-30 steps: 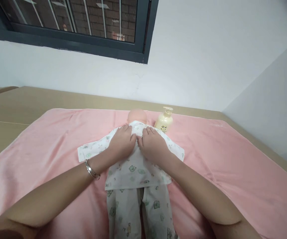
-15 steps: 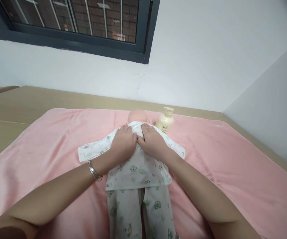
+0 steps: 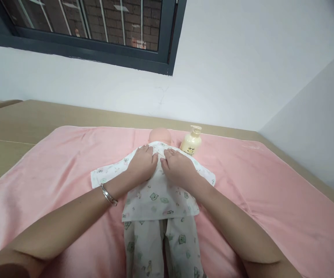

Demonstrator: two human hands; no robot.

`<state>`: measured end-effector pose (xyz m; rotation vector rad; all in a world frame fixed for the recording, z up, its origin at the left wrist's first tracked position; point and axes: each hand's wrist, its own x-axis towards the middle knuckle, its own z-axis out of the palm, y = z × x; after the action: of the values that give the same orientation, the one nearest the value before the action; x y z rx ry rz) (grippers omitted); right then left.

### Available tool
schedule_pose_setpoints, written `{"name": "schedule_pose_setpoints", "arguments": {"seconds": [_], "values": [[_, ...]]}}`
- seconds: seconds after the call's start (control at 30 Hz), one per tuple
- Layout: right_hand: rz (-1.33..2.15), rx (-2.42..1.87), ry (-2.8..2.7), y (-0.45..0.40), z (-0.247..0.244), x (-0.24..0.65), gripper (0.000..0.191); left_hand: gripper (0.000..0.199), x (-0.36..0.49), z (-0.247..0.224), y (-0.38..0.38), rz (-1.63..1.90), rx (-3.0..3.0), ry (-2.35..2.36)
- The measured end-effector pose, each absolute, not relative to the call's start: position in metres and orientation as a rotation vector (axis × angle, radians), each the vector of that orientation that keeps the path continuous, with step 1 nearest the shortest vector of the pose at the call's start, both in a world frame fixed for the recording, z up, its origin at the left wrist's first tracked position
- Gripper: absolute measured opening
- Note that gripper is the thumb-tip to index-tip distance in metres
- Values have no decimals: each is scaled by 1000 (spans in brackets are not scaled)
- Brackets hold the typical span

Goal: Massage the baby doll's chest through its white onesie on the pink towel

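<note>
A baby doll (image 3: pixel 160 135) lies on the pink sheet, only its bald head showing above the clothes. It wears a white long-sleeved top (image 3: pixel 155 206) printed with small green animals, and matching trousers (image 3: pixel 148 247). Flat on the upper left of the top rests my left hand (image 3: pixel 143 164), its fingers stretched toward the doll's shoulder. My right hand (image 3: pixel 178 166) lies the same way on the upper right, also open. A narrow gap separates the two thumbs. The doll's face is not visible, nor are its hands.
Just right of the doll's head stands a cream pump bottle (image 3: pixel 191 143). The pink sheet (image 3: pixel 259 185) covers most of a wooden surface (image 3: pixel 53 110), which meets a white wall (image 3: pixel 219 69) behind. A dark-framed window (image 3: pixel 163 58) is at upper left.
My hands have slid slightly apart over the top, widening the gap between the thumbs. The doll and the bottle stay in place.
</note>
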<state>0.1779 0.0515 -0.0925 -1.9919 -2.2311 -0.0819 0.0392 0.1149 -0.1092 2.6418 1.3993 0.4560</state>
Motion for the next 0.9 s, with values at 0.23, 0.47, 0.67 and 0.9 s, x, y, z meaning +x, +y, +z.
{"name": "schedule_pose_setpoints", "arguments": {"seconds": [0.23,0.47,0.67,0.9], "values": [[-69,-2032,-2192,54,-89,182,38,45,39,-112,93,442,2832,1423],[-12,-1970,-2186,50,-93,175,44,42,38,-112,117,554,2638,1410],[31,-1989,-2099,68,-111,177,52,35,38,-123,99,856,2768,1211],[-43,-1759,-2164,52,-116,166,50,46,39,-135,122,926,2313,1283]]}}
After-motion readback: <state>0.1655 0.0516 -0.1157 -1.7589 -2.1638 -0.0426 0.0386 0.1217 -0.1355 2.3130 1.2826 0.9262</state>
